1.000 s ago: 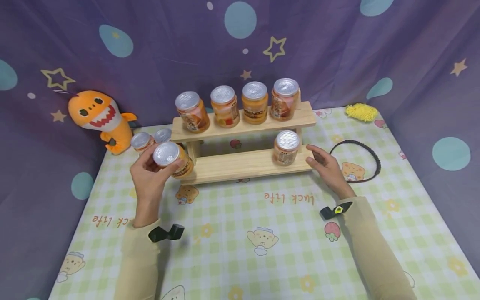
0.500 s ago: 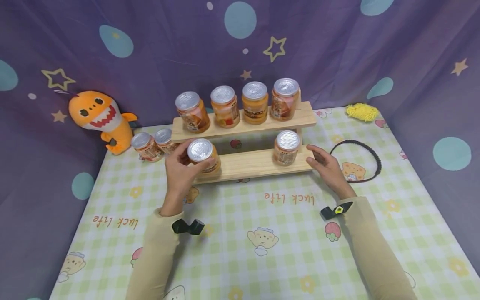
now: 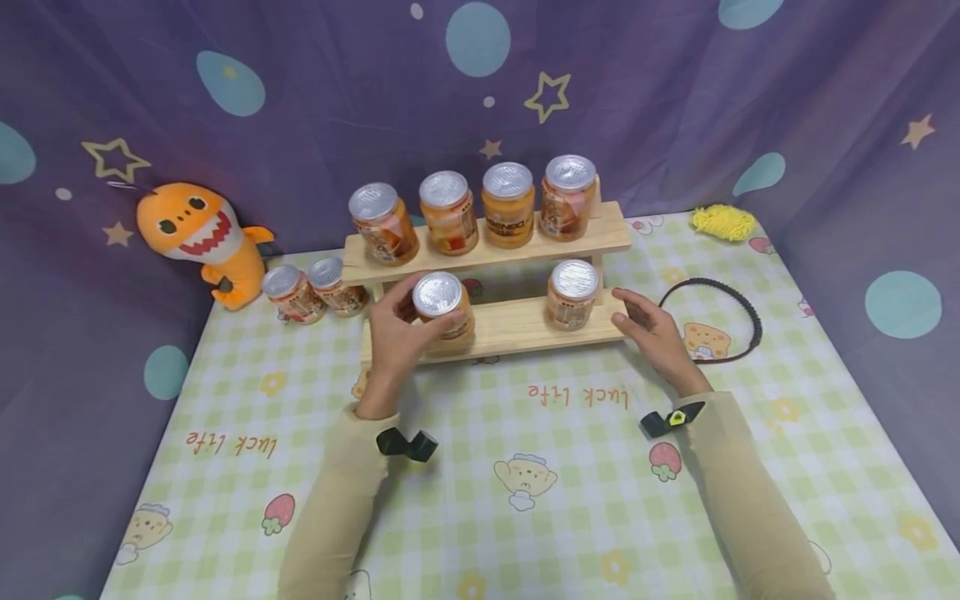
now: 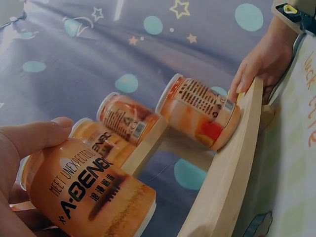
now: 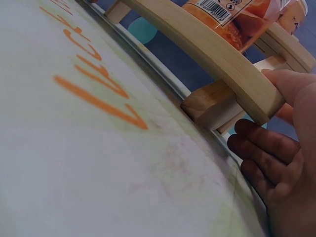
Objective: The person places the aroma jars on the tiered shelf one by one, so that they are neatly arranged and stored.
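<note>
My left hand (image 3: 400,337) grips an orange fruit jar (image 3: 442,304) with a silver lid, thumb on one side and fingers on the other. The jar is over the left half of the lower board of a two-step wooden shelf (image 3: 502,327); the left wrist view shows its side print (image 4: 94,192) and a gap to the board. With thumb and fingers, my right hand (image 3: 658,340) holds the right end of that board (image 5: 247,84). Another jar (image 3: 572,296) stands on the lower board near this hand. Several similar jars (image 3: 508,204) line the upper board.
Two more jars (image 3: 296,296) stand on the checked tablecloth (image 3: 465,433) left of the shelf. An orange shark plush (image 3: 206,237) leans at the back left. A dark headband (image 3: 753,321) lies at the right, with a yellow fuzzy bundle (image 3: 723,223) behind it.
My left hand has carried the jar rightward from beside the shelf's left end to over the lower board. The right hand has stayed at the board's right end.
</note>
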Demonstrator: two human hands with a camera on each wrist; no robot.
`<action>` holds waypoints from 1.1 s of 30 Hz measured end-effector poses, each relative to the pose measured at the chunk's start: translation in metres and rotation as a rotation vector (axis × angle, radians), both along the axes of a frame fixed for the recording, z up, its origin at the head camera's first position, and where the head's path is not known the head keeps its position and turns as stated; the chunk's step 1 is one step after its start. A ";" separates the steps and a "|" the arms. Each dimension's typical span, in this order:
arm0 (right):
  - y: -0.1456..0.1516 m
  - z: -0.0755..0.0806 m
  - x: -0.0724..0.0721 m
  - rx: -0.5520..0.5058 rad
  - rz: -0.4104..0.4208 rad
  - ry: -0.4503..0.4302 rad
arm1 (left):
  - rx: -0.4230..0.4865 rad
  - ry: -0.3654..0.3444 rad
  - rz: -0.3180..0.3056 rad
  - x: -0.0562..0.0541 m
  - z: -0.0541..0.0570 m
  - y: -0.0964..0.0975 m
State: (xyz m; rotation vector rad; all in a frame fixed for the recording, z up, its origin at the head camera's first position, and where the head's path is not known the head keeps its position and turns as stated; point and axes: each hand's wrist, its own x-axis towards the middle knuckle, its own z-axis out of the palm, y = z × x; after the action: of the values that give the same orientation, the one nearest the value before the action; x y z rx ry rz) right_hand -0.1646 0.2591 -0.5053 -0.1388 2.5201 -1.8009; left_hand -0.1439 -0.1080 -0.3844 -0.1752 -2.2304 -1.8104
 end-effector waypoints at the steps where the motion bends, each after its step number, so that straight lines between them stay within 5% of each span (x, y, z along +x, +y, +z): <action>1: 0.000 0.000 0.000 0.001 -0.001 -0.001 | 0.000 -0.004 -0.004 -0.001 0.000 0.002; 33: -0.001 -0.001 0.000 0.000 -0.006 0.014 | -0.066 -0.082 -0.098 -0.025 -0.019 0.071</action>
State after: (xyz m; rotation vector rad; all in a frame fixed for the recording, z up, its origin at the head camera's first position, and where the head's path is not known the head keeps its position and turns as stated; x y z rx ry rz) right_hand -0.1648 0.2579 -0.5063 -0.1447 2.5327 -1.8085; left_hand -0.1694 -0.0367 -0.4036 -0.2310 -2.3797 -1.8250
